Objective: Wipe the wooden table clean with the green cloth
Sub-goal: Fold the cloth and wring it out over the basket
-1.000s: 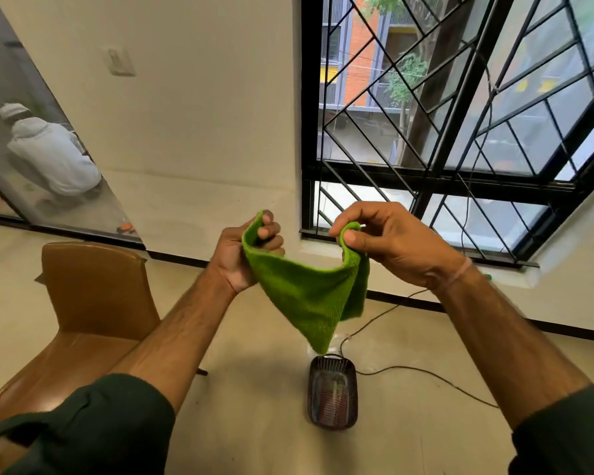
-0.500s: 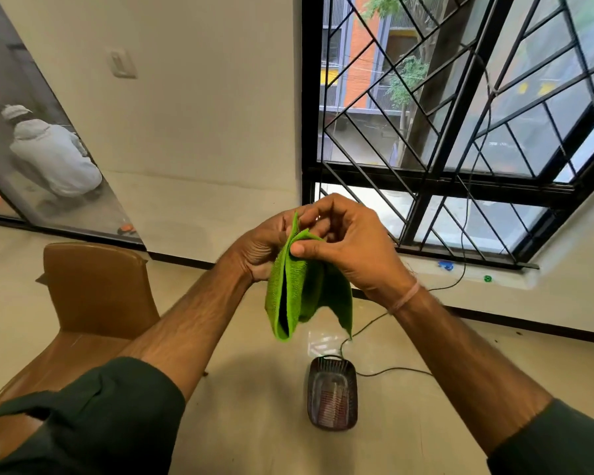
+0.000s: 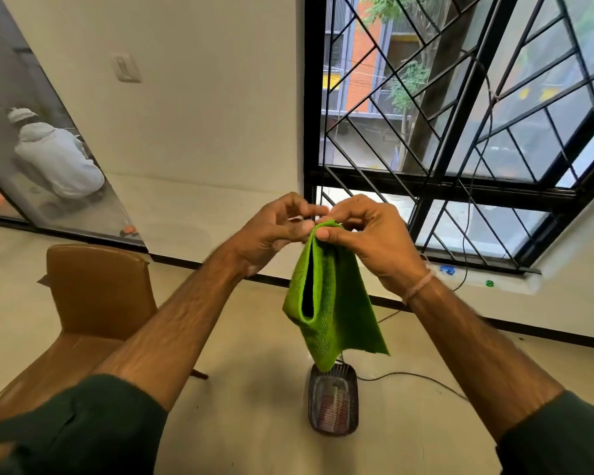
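Right grip (image 3: 374,241): thumb and fingers clamped on the cloth's top edge.
Left grip (image 3: 271,231): curled against that edge, blurred; could not tell its hold.
Cloth (image 3: 336,303): folded, hung above the worktop (image 3: 254,423), tip over a basket (image 3: 333,406).

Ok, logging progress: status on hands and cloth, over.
Right hand pinches green cloth at top edge; left hand beside it, grip unclear. Cloth hangs folded, off the table. Dark basket sits below it.
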